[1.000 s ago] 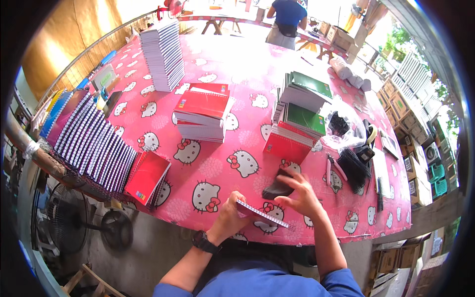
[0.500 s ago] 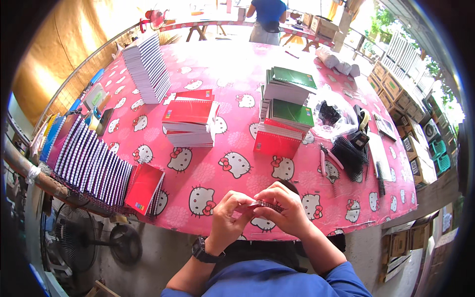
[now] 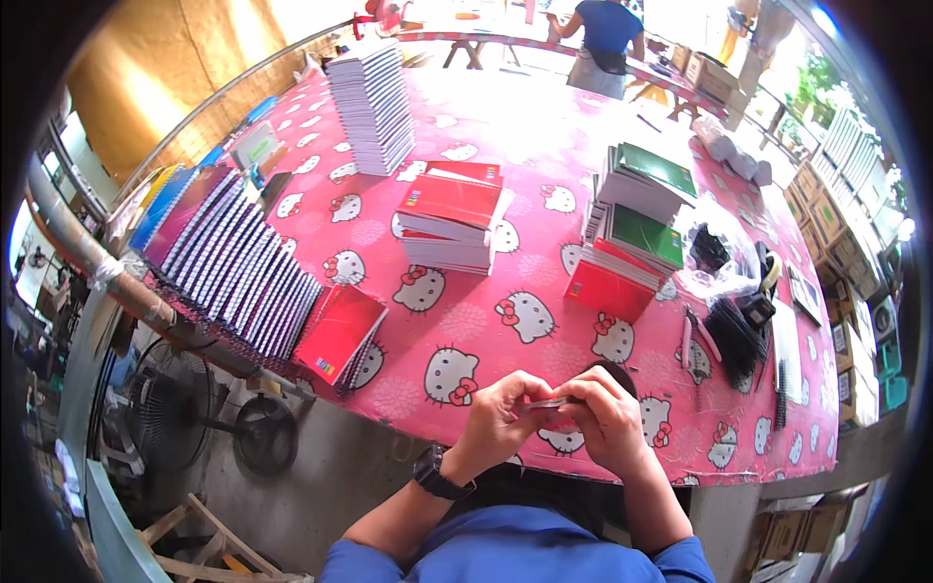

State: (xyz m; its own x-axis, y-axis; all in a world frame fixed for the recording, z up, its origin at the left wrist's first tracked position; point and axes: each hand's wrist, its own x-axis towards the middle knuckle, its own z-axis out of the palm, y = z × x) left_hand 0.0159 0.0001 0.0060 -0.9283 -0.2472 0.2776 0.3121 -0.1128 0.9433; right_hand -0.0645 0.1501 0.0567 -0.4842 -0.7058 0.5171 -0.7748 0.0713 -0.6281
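Near the table's front edge, my left hand point(image 3: 500, 420) and my right hand point(image 3: 608, 425) pinch a thin notebook point(image 3: 552, 402) between thumbs and fingers. It is seen almost edge-on, with a reddish side, and the fingers hide most of it. To the left of my hands, a red spiral notebook point(image 3: 341, 331) leans at the end of a long row of spiral-bound notebooks point(image 3: 236, 262). Beyond my hands stand a stack of red notebooks point(image 3: 451, 209) and, farther right, a pile of green and red notebooks point(image 3: 641, 233).
Pink-handled pliers point(image 3: 702, 335) and a bundle of black binding coils point(image 3: 736, 347) lie at the right, beside a clear plastic bag point(image 3: 724, 272). A tall notebook stack point(image 3: 372, 112) rises at the back left. A person point(image 3: 604, 44) in blue stands by a far table.
The view has turned left, so the table's things sit farther right in the picture. The notebook in my hands has tilted; its coil edge, visible before, is now mostly covered by fingers.
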